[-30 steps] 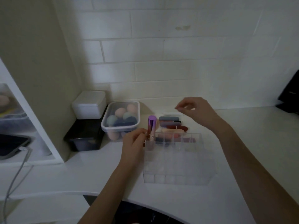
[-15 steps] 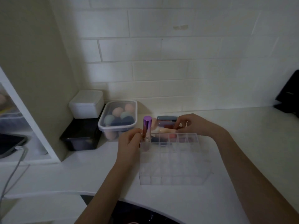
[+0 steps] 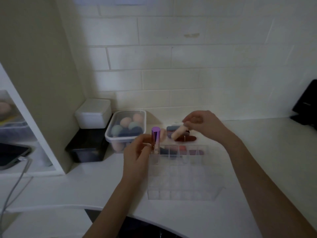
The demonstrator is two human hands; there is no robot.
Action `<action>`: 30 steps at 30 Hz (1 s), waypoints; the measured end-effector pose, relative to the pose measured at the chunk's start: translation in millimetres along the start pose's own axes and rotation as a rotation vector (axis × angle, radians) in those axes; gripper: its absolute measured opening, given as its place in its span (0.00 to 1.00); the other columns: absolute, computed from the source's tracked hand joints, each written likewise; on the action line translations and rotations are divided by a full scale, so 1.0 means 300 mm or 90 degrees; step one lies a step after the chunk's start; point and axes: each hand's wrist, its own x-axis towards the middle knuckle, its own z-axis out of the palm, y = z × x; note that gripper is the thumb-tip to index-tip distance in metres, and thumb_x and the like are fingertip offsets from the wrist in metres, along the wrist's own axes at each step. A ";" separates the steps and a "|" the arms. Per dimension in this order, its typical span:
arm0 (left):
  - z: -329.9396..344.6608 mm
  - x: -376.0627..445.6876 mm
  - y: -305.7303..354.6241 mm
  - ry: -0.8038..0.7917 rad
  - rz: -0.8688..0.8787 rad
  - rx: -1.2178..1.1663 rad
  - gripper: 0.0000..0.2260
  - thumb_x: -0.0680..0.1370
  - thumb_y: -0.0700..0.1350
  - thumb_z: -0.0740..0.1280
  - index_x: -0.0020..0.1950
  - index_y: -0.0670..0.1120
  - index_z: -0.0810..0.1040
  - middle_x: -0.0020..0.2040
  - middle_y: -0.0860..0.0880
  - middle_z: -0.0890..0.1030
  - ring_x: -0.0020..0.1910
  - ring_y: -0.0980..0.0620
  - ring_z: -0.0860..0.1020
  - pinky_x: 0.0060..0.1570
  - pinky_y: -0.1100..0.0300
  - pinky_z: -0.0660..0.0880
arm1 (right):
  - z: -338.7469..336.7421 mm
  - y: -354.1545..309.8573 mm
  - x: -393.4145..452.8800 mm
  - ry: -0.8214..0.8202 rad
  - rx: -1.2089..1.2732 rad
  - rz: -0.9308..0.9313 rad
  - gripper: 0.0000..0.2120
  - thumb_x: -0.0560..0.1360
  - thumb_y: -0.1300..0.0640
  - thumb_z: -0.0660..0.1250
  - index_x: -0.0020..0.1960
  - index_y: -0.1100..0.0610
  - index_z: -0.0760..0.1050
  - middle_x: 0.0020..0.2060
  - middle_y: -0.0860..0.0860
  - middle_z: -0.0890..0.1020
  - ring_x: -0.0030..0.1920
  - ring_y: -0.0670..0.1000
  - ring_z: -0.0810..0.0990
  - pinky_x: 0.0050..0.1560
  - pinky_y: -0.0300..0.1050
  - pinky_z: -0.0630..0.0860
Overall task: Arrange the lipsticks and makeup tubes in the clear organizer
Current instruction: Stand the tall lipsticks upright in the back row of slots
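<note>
Right hand (image 3: 204, 125) pinches 1 pale tube (image 3: 179, 133) by its upper end, tilted over the loose pile behind the clear organizer (image 3: 181, 182). Left hand (image 3: 137, 157) grips the upright purple-capped lipstick (image 3: 155, 140) in the back-left cell. Both look light, rigid, slick; mid-barrel hold seems safest.

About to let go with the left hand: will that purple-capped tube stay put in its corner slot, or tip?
The purple-capped tube stands upright in the clear organizer, much of it above the rim, so it may lean but probably won't topple. It looks rigid, smooth and round: likely to roll if laid flat.
</note>
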 end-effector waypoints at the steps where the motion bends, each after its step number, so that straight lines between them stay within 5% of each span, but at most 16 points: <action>1: -0.004 -0.004 0.002 0.011 0.030 0.015 0.13 0.72 0.40 0.58 0.50 0.50 0.79 0.42 0.49 0.82 0.43 0.51 0.80 0.44 0.55 0.78 | -0.007 -0.028 -0.003 0.006 0.068 -0.012 0.03 0.72 0.59 0.70 0.45 0.53 0.81 0.38 0.47 0.84 0.38 0.41 0.82 0.42 0.37 0.76; 6: -0.010 -0.015 0.052 0.125 0.240 0.079 0.14 0.75 0.45 0.59 0.60 0.49 0.73 0.57 0.51 0.79 0.57 0.63 0.75 0.56 0.69 0.72 | -0.041 -0.173 -0.045 -0.053 0.288 -0.066 0.09 0.76 0.63 0.65 0.53 0.57 0.80 0.49 0.56 0.83 0.47 0.52 0.84 0.49 0.40 0.81; 9: -0.006 -0.005 0.099 0.070 0.399 0.174 0.16 0.76 0.41 0.61 0.64 0.42 0.71 0.61 0.46 0.76 0.63 0.55 0.73 0.62 0.60 0.70 | -0.045 -0.247 -0.069 -0.088 0.329 -0.112 0.10 0.77 0.63 0.63 0.56 0.58 0.77 0.50 0.58 0.84 0.50 0.54 0.84 0.50 0.42 0.80; 14: -0.008 0.032 0.104 0.020 0.484 0.389 0.20 0.75 0.41 0.63 0.67 0.43 0.67 0.58 0.44 0.80 0.59 0.52 0.73 0.61 0.54 0.69 | -0.032 -0.303 -0.088 -0.112 0.404 -0.124 0.07 0.78 0.66 0.60 0.54 0.64 0.73 0.50 0.59 0.83 0.50 0.54 0.83 0.49 0.42 0.81; 20: 0.001 0.028 0.105 0.039 0.453 0.356 0.16 0.73 0.45 0.66 0.59 0.42 0.76 0.49 0.48 0.83 0.51 0.56 0.75 0.59 0.53 0.69 | -0.011 -0.305 -0.095 -0.102 0.384 -0.104 0.10 0.76 0.63 0.64 0.56 0.64 0.77 0.51 0.60 0.84 0.51 0.59 0.83 0.47 0.43 0.81; 23: -0.003 0.029 0.112 0.037 0.382 0.306 0.19 0.72 0.50 0.66 0.62 0.48 0.72 0.55 0.52 0.78 0.56 0.54 0.75 0.56 0.49 0.72 | -0.013 -0.309 -0.101 -0.103 0.343 -0.105 0.11 0.75 0.63 0.66 0.56 0.61 0.77 0.47 0.61 0.85 0.49 0.57 0.84 0.45 0.41 0.81; 25: -0.015 0.020 0.093 0.032 0.374 0.267 0.23 0.72 0.48 0.67 0.65 0.46 0.69 0.62 0.46 0.76 0.61 0.48 0.74 0.60 0.48 0.72 | -0.020 -0.308 -0.097 -0.090 0.327 -0.097 0.10 0.73 0.65 0.67 0.54 0.61 0.78 0.46 0.62 0.85 0.49 0.56 0.84 0.45 0.40 0.81; 30: -0.046 0.015 0.042 0.104 0.303 0.179 0.16 0.70 0.43 0.61 0.56 0.39 0.74 0.52 0.43 0.78 0.52 0.48 0.76 0.53 0.62 0.72 | -0.024 -0.289 -0.090 -0.162 0.172 -0.066 0.10 0.70 0.63 0.72 0.50 0.55 0.79 0.45 0.54 0.85 0.47 0.48 0.84 0.49 0.40 0.81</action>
